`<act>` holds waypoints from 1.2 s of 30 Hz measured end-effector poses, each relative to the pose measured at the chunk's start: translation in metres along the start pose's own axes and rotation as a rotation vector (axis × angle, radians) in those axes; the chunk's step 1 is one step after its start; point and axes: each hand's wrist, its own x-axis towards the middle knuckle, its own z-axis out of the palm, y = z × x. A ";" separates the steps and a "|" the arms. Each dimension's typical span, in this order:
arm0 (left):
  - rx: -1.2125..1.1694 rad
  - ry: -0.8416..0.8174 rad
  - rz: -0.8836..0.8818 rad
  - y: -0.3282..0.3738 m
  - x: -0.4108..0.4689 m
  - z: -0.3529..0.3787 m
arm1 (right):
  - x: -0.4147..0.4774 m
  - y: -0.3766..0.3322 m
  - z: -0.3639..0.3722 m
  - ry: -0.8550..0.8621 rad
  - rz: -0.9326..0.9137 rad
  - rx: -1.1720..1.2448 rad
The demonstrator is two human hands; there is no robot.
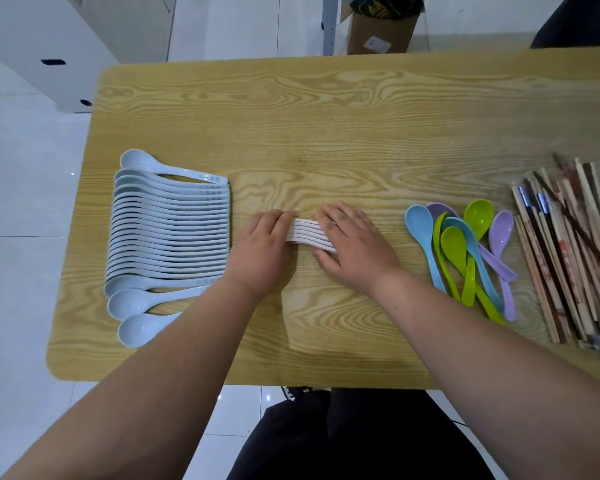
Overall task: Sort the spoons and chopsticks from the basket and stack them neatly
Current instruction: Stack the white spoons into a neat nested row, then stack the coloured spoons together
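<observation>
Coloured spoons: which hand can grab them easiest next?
Probably the right hand. The coloured spoons lie on its side, close by. The left hand is further off, gripping the far end of the white stack.

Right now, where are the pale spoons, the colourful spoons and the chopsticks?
Pale spoons [174, 230]: head view, handles mid-row.
Colourful spoons [478, 214]: head view, a green spoon's bowl.
Chopsticks [561, 258]: head view, the pile's middle.

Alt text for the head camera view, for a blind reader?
The left hand grips and the right hand presses a bundle of white spoons on a wooden table. Pale blue spoons lie in a row at left; coloured spoons and chopsticks at right.
</observation>
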 end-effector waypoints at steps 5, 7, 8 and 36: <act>0.005 -0.090 -0.079 0.008 0.000 -0.011 | -0.003 0.005 -0.007 -0.091 -0.009 -0.038; 0.001 -0.142 -0.087 0.010 0.004 -0.017 | -0.002 0.005 -0.013 -0.110 0.005 -0.039; 0.002 -0.173 -0.083 0.010 0.006 -0.019 | -0.002 0.004 -0.017 -0.114 0.015 -0.033; -0.940 -0.140 -0.154 0.154 -0.153 -0.163 | -0.234 -0.082 -0.163 -0.058 0.217 0.550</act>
